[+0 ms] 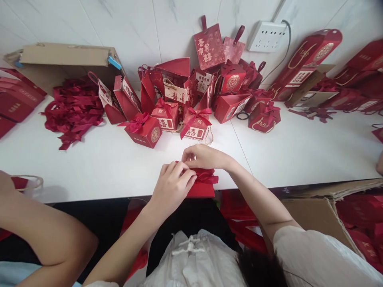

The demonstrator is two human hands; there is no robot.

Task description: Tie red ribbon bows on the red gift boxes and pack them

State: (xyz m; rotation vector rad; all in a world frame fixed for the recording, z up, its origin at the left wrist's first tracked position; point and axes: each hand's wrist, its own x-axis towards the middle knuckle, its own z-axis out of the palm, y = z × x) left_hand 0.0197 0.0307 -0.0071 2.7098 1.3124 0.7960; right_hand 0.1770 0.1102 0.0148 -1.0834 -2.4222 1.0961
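Note:
A small red gift box sits at the table's front edge, close to my body, with a dark red satin ribbon across its top. My left hand comes from the lower left, fingers bent and pinched on the ribbon at the box's left side. From the right, my right hand arches over the box's far side, thumb and fingers closed together on the ribbon beside the left fingertips. Both hands touch there and hide the knot area and much of the box top.
Finished-looking red boxes with bows stand ahead. A heap of ribbons spills from a cardboard box at left. A power strip hangs on the wall. Another person's arm is at left; a carton of red boxes at right.

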